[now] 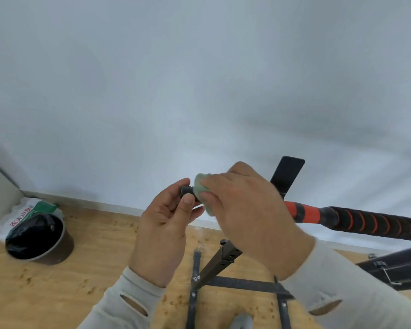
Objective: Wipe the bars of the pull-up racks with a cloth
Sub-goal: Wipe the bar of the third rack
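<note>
Right hand (242, 210) gripped a pale green cloth (201, 186), fingers curled over it and wrapping it round the left end of the pull-up bar (365, 222). Left hand (166, 224) pinched the bar's black end cap (187, 191) between thumb and fingertips, apparently steadying it. Bar ran off toward the right edge, orange and black wrapped grip showing past the right hand. Rack frame (226, 260) stood below on a wooden floor (100, 252); lined bin (38, 238) sat well apart at left by the wall. Cloth looked soft, light and easily bunched, best held wrapped full round the bar. Bar likely stiff and heavy; the ridged grip wrap would probably drag on cloth, the bare cap slide easier.
</note>
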